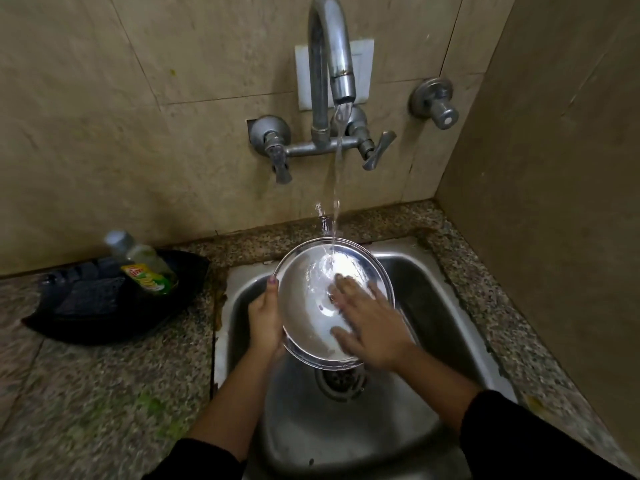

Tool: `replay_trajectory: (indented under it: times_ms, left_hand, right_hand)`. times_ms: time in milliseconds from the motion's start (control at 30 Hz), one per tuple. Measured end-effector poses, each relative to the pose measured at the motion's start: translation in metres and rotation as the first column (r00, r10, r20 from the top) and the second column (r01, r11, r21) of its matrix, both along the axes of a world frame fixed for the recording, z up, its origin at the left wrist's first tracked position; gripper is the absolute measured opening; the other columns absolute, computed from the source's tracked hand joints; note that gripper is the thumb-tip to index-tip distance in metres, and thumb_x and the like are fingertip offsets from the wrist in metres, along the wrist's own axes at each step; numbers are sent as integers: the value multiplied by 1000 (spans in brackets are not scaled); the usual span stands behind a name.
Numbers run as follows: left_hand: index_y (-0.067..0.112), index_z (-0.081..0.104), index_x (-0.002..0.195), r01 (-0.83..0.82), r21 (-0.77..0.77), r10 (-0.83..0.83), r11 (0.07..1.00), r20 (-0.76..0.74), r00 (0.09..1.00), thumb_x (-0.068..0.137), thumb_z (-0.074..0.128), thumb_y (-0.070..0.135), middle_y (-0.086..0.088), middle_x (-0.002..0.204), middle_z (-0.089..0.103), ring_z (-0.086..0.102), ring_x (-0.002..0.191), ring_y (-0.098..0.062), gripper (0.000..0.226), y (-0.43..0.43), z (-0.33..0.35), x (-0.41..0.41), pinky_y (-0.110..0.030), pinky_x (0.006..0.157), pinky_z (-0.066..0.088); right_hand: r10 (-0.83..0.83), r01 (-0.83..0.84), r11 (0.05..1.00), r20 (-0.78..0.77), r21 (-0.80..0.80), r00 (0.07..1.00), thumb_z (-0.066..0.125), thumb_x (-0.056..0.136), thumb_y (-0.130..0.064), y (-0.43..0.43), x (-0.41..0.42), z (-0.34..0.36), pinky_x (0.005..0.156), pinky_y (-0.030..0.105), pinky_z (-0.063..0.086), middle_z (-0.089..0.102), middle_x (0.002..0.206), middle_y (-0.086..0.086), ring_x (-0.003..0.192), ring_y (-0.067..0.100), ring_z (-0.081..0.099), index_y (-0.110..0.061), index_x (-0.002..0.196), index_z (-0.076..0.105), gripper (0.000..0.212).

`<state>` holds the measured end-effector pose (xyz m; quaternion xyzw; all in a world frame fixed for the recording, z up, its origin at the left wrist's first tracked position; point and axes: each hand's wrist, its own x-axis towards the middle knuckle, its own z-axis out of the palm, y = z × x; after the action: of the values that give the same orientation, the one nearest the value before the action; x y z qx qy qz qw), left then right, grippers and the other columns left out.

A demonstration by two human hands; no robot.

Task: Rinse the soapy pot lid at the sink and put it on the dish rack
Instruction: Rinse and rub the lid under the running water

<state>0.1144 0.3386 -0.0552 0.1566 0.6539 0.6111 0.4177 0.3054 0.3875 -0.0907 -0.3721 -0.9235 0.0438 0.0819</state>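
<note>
From the head camera I see the pot lid (311, 299) held tilted over the steel sink (433, 306), its shiny hollow face turned up toward me. My left hand (265, 317) grips the lid's left rim, thumb on the upper edge and the other fingers tucked behind the metal where I cannot see them. My right hand (370, 323) lies flat and open on the lid's right half, fingers spread; its outline is smeared with motion blur, so I cannot tell how firmly it presses. Water (337, 174) runs from the curved tap (327, 64) and lands on the lid's upper part, where glare washes out the surface, and I cannot make out soap there. The lid covers part of the drain (341, 384) below it. On the granite counter (104, 393) to the left sits a dark tray (86, 323) with a bottle of dish liquid (145, 268) leaning inside, its label too blurred to read, beside something dark and ribbed that I cannot identify. Both black sleeves (519, 441) are cut off by the bottom edge.
</note>
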Motion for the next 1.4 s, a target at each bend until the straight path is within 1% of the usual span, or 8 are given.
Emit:
replay_trajectory:
  times_ms: [167,400,600,733,867,1067,1300,1400]
  left_hand:
    - [15,70,73,31,8,-31,999,9,999,93,52,40,1,64,73,68,67,-16,37,0,8,22,-32,70,53]
    - [10,64,65,-32,50,35,998,-54,998,91,53,44,-10,70,66,61,69,-23,44,10,6,-1,-38,72,51]
    - [11,70,72,21,22,-20,1000,-21,1000,92,53,43,-8,73,71,65,73,-24,41,2,1,12,-38,74,52]
    - [11,69,72,9,64,-10,998,20,1000,94,52,35,-6,69,72,66,71,-21,37,9,15,28,-33,74,52]
    - [9,64,66,-41,76,44,996,-30,999,93,52,38,-9,67,65,60,66,-22,41,9,14,6,-32,69,48]
    - [11,64,66,-25,68,26,997,-20,999,92,53,40,-8,68,66,61,69,-25,41,5,12,11,-35,69,48]
    - [10,65,66,-35,76,35,996,-4,999,94,53,35,-2,60,68,63,66,-23,39,9,14,10,-33,69,51]
    - [10,60,64,-62,73,66,995,-50,997,93,54,37,-5,61,61,56,65,-20,40,4,11,-1,-33,67,46]
  right_hand:
    - [-297,299,954,-104,1,949,25,96,-58,36,-32,24,121,39,-2,-2,162,3,149,18,-6,-14,154,2,76]
    - [225,-225,974,34,7,974,22,99,-52,-9,-13,12,120,40,3,3,162,-6,149,10,-3,-24,155,8,64]
    - [-302,302,953,-37,-6,953,22,94,-64,36,-11,27,120,41,-2,-11,160,-1,148,17,-12,-17,154,-2,80]
    - [-35,27,998,-147,-60,989,25,96,-49,10,-62,37,121,43,4,-3,162,1,149,15,-8,-14,154,6,70]
    - [239,-239,971,6,5,971,29,100,-47,-9,-18,15,121,37,5,6,163,-4,149,11,-2,-24,155,8,63]
    - [-305,306,952,-38,21,952,26,95,-59,36,-10,26,121,43,6,-1,163,1,150,18,-6,-18,155,4,75]
    - [253,-253,967,-19,-17,967,26,101,-44,-15,-37,23,121,38,3,7,163,0,150,12,-3,-20,154,7,62]
    - [99,-98,995,62,-20,993,25,97,-59,-4,10,8,120,43,6,-1,163,-5,149,12,-6,-26,154,1,71]
